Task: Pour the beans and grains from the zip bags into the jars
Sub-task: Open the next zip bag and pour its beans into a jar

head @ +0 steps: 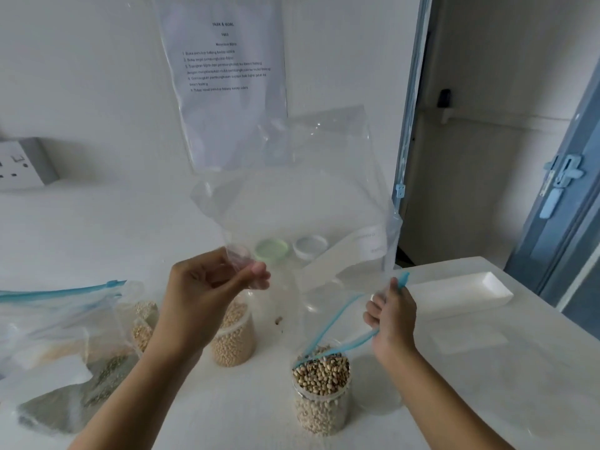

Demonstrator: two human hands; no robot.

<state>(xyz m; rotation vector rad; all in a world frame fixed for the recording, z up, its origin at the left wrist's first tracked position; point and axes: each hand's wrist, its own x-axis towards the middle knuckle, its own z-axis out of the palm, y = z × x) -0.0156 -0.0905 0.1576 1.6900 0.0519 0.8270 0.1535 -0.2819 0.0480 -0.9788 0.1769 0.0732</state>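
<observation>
1. One clear zip bag [311, 190] is held up. Two open jars stand on the white tabletop [227, 410], two lids lie beyond them, and a heap of other bags [58, 319] lies at the left. I cannot tell how many bags are in the heap.
2. The zip bag is see-through, slack and creased, and looks empty. It has a blue zip strip [337, 323] along its mouth and a white label patch [367, 245] on one face.
3. It hangs in the air between the two hands, closed end up and mouth down.
   - The left hand [211, 287] has its grip clamped on a corner of the film, pinched between thumb and fingertips. The bag rises above and to the right of it.
   - The right hand [393, 316] has its fingers curled round the zip edge, so its grip is clamped there.
   - From the right hand the two blue strips run down and left to the rim of the near jar [321, 394].
4. The near jar is full to the brim with cream beans with dark eyes. The far jar [232, 336], to its left, holds paler beans and is partly hidden by the left forearm.
5. A green lid [272, 250] and a white lid [310, 246] lie side by side farther back, seen through the film.
6. In the heap, one bag holds grey-green grains [81, 401].
7. A white tray [464, 293] lies at the right. A printed sheet [224, 82] hangs on the far wall.
</observation>
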